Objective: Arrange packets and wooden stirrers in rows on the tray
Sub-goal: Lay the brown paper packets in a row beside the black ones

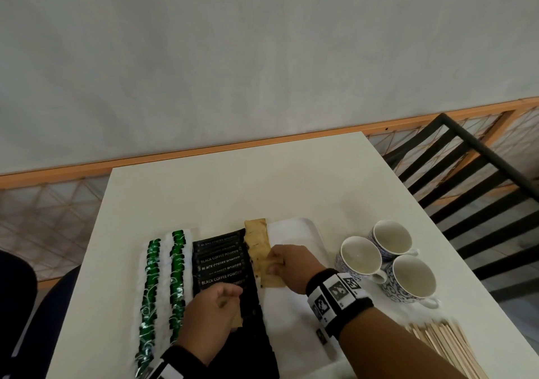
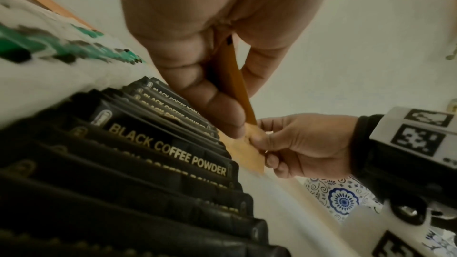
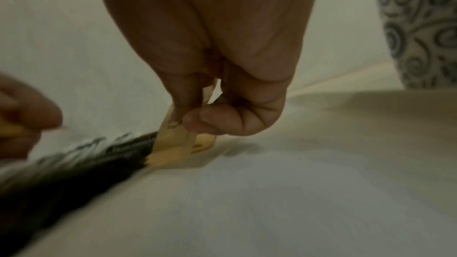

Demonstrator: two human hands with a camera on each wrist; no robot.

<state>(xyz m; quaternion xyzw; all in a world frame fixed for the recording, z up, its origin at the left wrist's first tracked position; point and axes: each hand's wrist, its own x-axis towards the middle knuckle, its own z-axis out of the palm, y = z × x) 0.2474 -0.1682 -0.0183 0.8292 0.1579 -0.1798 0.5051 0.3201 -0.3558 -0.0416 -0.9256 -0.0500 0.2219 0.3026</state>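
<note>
A white tray [image 1: 312, 227] lies on the table and holds two rows of green packets [image 1: 150, 285], a row of black coffee packets [image 1: 220, 262] and a short row of brown packets [image 1: 258, 241]. My right hand [image 1: 274, 265] pinches a brown packet [image 3: 173, 134] at the near end of the brown row, low over the tray. My left hand [image 1: 229, 298] hovers over the black row and grips a thin stack of brown packets [image 2: 231, 79] on edge. Wooden stirrers [image 1: 446, 345] lie in a pile off the tray at the front right.
Three blue-patterned cups [image 1: 361, 259] stand together just right of the tray. A black chair [image 1: 472, 174] is at the table's right side, and a wall runs behind the table's far edge. The tray's right part shows bare white surface [image 1: 294, 300].
</note>
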